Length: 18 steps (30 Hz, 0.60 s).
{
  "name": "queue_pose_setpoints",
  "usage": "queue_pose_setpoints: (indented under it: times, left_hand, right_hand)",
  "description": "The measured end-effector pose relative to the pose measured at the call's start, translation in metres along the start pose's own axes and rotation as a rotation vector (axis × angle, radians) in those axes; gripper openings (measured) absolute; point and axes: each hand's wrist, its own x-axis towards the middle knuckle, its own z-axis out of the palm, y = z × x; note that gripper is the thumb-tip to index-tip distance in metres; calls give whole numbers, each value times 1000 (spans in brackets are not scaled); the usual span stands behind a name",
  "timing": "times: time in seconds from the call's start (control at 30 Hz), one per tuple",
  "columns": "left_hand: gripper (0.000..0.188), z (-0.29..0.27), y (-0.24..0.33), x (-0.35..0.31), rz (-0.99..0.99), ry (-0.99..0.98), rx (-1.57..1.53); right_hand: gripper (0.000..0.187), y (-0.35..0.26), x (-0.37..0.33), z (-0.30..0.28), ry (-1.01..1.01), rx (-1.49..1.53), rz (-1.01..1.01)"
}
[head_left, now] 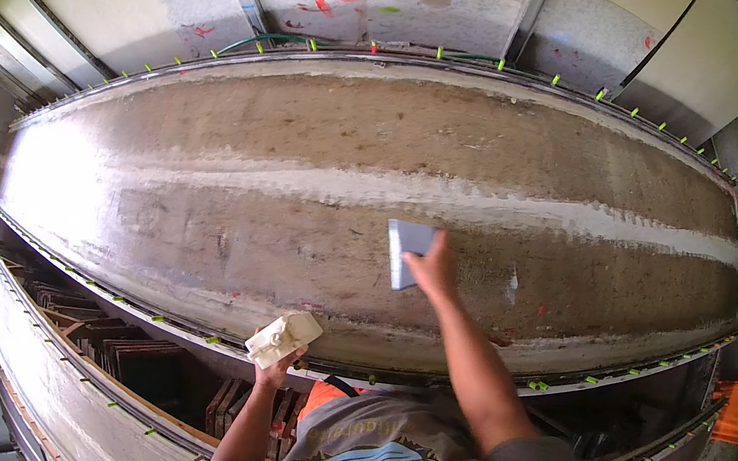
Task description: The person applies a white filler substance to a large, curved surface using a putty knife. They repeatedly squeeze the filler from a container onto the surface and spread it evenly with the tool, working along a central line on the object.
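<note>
The right hand [433,270] grips one flat grey spreader [406,254] by its edge and presses it against the long curved hull [199,204], just below the pale filler stripe [489,206] that runs the length of the surface. The left hand [274,372] is closed around the bottom of one cream-coloured tub [284,338], held low near the hull's near rim. Judging by the surface, the central stripe is already filled and whitish, with smaller pale patches near the spreader, while the broad brown bands above and below it look bare and rough, so most of the coating appears left to do. A row of small green clips [439,52] lines the far rim, too many and too small to count surely. Under the near rim sits one stack of dark boards [128,352].
</note>
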Motion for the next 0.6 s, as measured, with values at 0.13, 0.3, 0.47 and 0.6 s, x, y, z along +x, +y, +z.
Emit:
queue_pose_setpoints:
  times: [0.13, 0.3, 0.47, 0.6]
  left_hand:
    - [63, 7, 23, -6, -56, -11, -16]
    - [69, 5, -19, -6, 48, 38, 53]
    - [75, 26, 62, -12, 241, 14, 196]
    - [76, 37, 68, -12, 281, -19, 175]
  right_hand:
    - [90, -21, 25, 38, -102, 22, 110]
    - [93, 91, 53, -40, 152, 105, 212]
    - [101, 125, 39, -128, 127, 65, 223]
    - [85, 111, -4, -90, -59, -18, 51]
